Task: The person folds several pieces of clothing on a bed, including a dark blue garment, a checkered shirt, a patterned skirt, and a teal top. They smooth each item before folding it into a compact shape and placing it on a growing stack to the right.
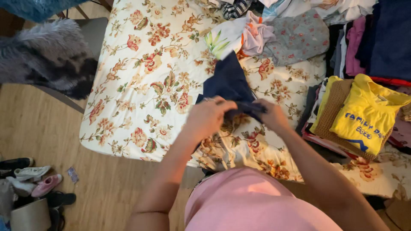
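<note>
A dark navy garment (227, 82) hangs over a bed with a floral cream sheet (141, 85). My left hand (208, 115) and my right hand (270, 114) both grip the garment's near edge, close together just above the sheet. The cloth stretches away from me toward the pile of clothes. My forearms reach out from my pink top at the bottom of the view.
A yellow printed shirt (368, 113) lies on a stack of folded clothes at the right. Loose clothes (295, 36) are heaped at the far end of the bed. A furry grey throw (47, 55) sits at the left; shoes (36, 179) lie on the wooden floor.
</note>
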